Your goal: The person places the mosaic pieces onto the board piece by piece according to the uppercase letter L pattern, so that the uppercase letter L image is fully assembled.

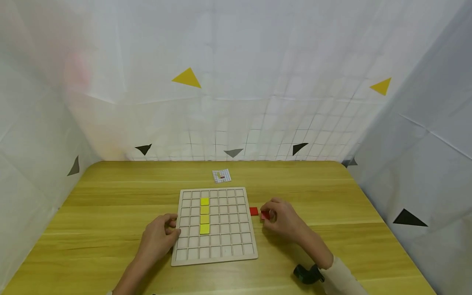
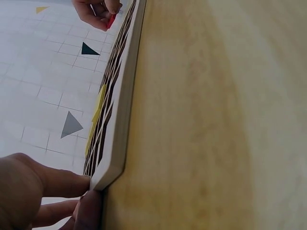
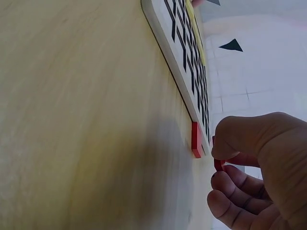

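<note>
A wooden grid board [image 1: 225, 241] lies on the table, and one of its columns carries several yellow tiles [image 1: 204, 219] in a line. At the board's left edge my left hand [image 1: 158, 237] grips the rim between thumb and fingers; the left wrist view shows these fingers [image 2: 67, 184] against the edge. My right hand [image 1: 284, 217] pinches a red tile [image 1: 265, 215] just off the board's right side. A second red tile [image 1: 253, 211] lies on the table against the right edge, and it shows in the right wrist view too, beside the board [image 3: 180, 81].
A small printed card [image 1: 221, 175] with a grid pattern lies behind the board. Near my right forearm is a dark curved object [image 1: 307, 273], its kind unclear. White sheeting [image 1: 236, 49] with coloured triangles encloses the wooden table [image 1: 110, 196] at the back and sides.
</note>
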Demonstrator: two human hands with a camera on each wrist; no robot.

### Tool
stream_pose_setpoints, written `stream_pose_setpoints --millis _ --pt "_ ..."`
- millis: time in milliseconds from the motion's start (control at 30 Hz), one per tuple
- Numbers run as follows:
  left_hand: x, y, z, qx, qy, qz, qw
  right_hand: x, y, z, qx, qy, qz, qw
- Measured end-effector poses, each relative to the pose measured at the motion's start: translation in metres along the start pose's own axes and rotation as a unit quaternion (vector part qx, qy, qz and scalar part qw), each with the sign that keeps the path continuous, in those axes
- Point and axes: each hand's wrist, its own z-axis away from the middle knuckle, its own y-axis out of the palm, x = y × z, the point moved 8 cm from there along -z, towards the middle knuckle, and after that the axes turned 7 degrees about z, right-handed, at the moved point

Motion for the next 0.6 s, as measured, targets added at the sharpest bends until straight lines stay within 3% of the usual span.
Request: stream_pose_setpoints --millis 600 --pt "0.001 0.0 0.0 -0.002 -0.001 0.0 1.0 0.018 0.005 -0.01 -0.004 -0.024 -0.011 0.9997"
